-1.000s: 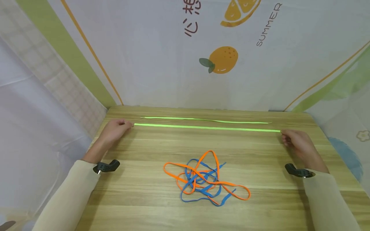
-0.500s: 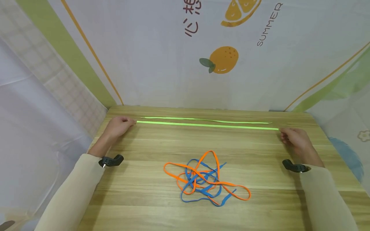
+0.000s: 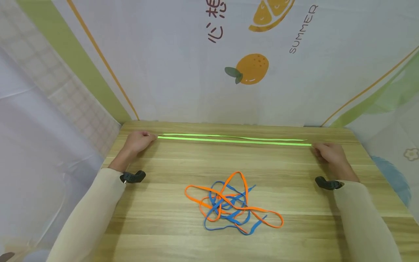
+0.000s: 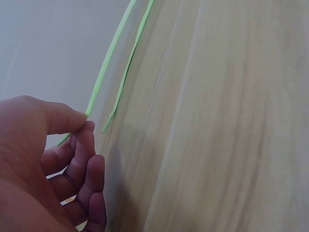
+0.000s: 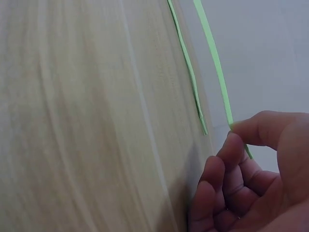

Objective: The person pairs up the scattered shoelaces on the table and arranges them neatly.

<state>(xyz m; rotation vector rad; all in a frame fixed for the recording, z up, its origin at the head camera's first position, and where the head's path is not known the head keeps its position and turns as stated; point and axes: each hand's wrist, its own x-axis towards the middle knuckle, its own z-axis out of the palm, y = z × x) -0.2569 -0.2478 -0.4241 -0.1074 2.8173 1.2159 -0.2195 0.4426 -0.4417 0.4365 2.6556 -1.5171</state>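
A bright green flat shoelace [image 3: 196,139] stretches nearly straight between my two hands. My left hand [image 3: 139,141] pinches its left end between thumb and forefinger, and a short tip pokes out past the grip in the left wrist view. At the other end my right hand [image 3: 331,153] pinches it the same way, the lace tip [image 5: 248,152] showing below the fingers. Just behind the held lace, a second green shoelace [image 3: 275,139] lies lengthwise on the table, slightly wavy. In both wrist views the held lace is raised above the table.
Nearer the front of the wooden table [image 3: 163,218], an orange shoelace [image 3: 266,210] and a blue shoelace [image 3: 256,227] lie in a loose tangle. A white fruit-printed cloth [image 3: 183,72] hangs along the table's back edge, with more cloth on both sides.
Both hands have moved away from me toward the back edge and a little closer together. The held green shoelace now runs nearer the one lying on the table.
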